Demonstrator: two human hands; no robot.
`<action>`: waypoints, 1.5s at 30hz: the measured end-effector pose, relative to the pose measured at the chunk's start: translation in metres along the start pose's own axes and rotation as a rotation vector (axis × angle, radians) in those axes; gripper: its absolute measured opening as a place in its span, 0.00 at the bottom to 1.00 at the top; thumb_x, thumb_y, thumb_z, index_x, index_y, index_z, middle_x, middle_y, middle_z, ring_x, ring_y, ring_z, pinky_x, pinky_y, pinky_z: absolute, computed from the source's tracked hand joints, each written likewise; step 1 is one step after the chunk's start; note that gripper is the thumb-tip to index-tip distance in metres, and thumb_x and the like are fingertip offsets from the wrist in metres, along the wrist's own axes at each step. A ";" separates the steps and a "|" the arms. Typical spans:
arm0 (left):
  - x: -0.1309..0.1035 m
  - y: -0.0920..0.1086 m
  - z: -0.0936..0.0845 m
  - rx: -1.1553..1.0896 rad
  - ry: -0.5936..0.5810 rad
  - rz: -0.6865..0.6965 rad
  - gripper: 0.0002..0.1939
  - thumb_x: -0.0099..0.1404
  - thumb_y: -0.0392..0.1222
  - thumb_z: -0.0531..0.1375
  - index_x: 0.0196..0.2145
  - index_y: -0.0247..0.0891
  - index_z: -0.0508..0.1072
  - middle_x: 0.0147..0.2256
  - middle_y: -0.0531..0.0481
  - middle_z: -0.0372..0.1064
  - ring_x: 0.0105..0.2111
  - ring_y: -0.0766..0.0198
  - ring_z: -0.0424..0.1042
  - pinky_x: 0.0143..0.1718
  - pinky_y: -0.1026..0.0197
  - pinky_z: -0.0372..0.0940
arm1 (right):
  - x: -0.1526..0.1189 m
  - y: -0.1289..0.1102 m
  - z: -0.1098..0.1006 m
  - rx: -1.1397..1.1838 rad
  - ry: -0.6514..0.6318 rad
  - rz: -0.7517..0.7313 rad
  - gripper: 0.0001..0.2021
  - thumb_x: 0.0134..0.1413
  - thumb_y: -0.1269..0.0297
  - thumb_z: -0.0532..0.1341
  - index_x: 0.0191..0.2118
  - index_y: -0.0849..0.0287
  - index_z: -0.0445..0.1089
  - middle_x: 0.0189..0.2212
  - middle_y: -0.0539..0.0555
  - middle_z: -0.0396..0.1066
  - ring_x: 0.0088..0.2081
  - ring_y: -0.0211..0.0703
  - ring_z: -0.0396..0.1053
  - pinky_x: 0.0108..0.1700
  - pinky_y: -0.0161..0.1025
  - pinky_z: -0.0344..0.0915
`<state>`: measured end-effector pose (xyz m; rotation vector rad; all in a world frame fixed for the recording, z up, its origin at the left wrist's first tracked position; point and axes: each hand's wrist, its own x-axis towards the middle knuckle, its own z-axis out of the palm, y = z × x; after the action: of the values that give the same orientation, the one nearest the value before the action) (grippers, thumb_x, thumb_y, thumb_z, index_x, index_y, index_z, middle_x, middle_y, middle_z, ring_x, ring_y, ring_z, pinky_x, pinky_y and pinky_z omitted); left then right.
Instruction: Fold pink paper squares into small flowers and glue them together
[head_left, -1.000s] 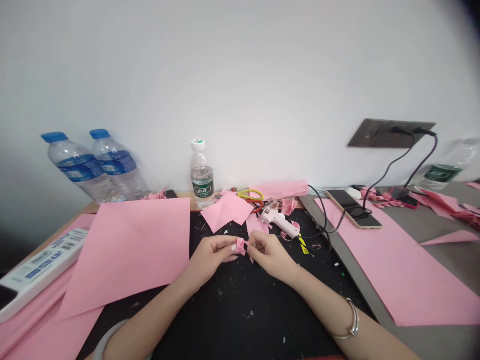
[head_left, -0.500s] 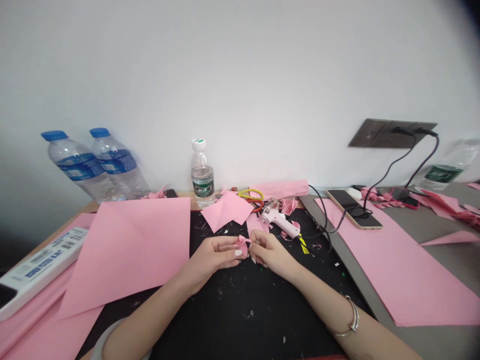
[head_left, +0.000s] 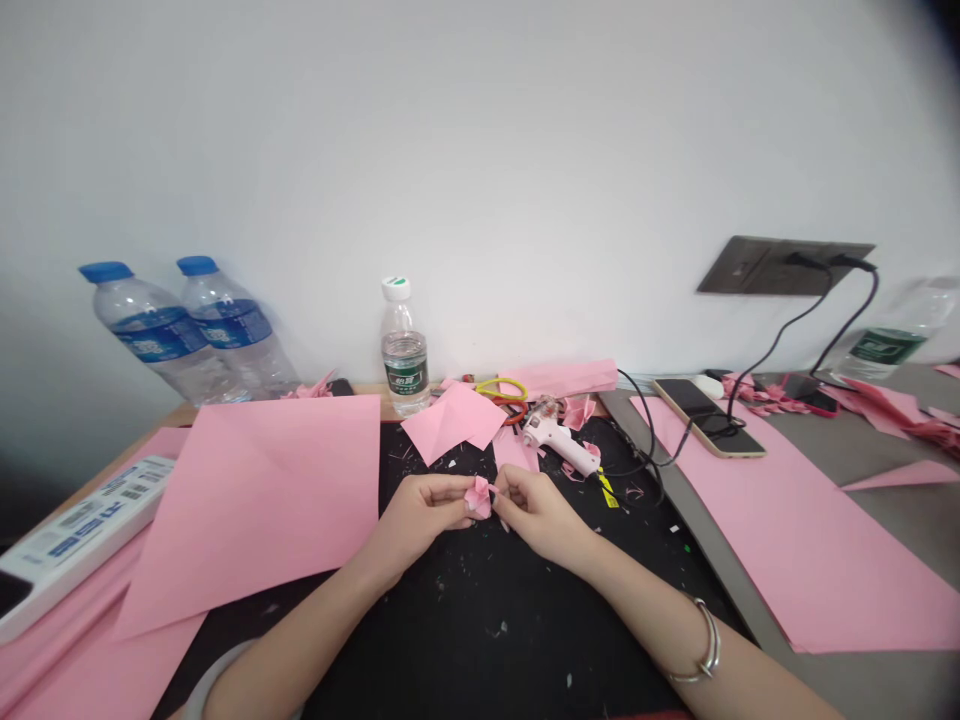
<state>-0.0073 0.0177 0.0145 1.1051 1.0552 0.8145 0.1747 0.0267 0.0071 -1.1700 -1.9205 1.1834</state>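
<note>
A small folded piece of pink paper (head_left: pixel 478 497) is held between my two hands above the black mat (head_left: pixel 480 630). My left hand (head_left: pixel 427 510) pinches it from the left, thumb in front and fingers behind. The fingertips of my right hand (head_left: pixel 534 508) are closed on its right edge. Just beyond my hands lie a pink glue gun (head_left: pixel 559 442), a pink paper square (head_left: pixel 450 422) and scissors (head_left: pixel 506 392) with yellow and orange handles, partly covered by paper.
A large pink sheet (head_left: pixel 277 490) and a white box (head_left: pixel 90 540) lie at left. Two blue-capped bottles (head_left: pixel 161 330) and a smaller water bottle (head_left: pixel 405 350) stand by the wall. At right, a phone (head_left: pixel 709 418) with cables rests on another pink sheet (head_left: pixel 817 540).
The folded paper has turned in my fingers and shows more of its front face. My left thumb has slid back from it, and both hands have shifted slightly.
</note>
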 end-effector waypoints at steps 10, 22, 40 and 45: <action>0.000 -0.001 -0.002 -0.055 -0.028 -0.040 0.18 0.57 0.46 0.64 0.44 0.37 0.76 0.36 0.44 0.78 0.41 0.56 0.75 0.44 0.57 0.69 | -0.001 0.000 -0.001 -0.214 0.037 -0.098 0.09 0.55 0.68 0.54 0.24 0.59 0.60 0.17 0.46 0.61 0.19 0.33 0.58 0.21 0.30 0.52; 0.003 -0.004 0.001 0.128 0.073 0.111 0.11 0.55 0.42 0.64 0.36 0.36 0.80 0.34 0.47 0.78 0.36 0.57 0.76 0.41 0.57 0.71 | -0.005 -0.007 -0.002 -0.373 0.048 -0.168 0.07 0.54 0.73 0.53 0.27 0.60 0.64 0.20 0.47 0.61 0.21 0.34 0.57 0.24 0.31 0.53; -0.001 -0.002 0.001 0.002 -0.047 0.091 0.13 0.60 0.44 0.60 0.42 0.39 0.76 0.38 0.47 0.74 0.40 0.60 0.71 0.40 0.63 0.67 | -0.004 -0.003 -0.001 -0.343 0.113 -0.143 0.11 0.56 0.71 0.53 0.23 0.59 0.60 0.18 0.47 0.61 0.20 0.34 0.58 0.24 0.31 0.52; 0.002 -0.004 0.001 0.068 -0.051 0.138 0.14 0.56 0.42 0.64 0.42 0.38 0.75 0.39 0.47 0.75 0.41 0.59 0.71 0.41 0.61 0.66 | -0.003 0.000 0.001 -0.371 0.148 -0.151 0.12 0.54 0.70 0.54 0.21 0.59 0.57 0.15 0.44 0.55 0.18 0.32 0.53 0.22 0.31 0.49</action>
<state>-0.0056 0.0177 0.0102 1.2611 0.9779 0.8598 0.1750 0.0237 0.0061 -1.2315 -2.1261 0.6589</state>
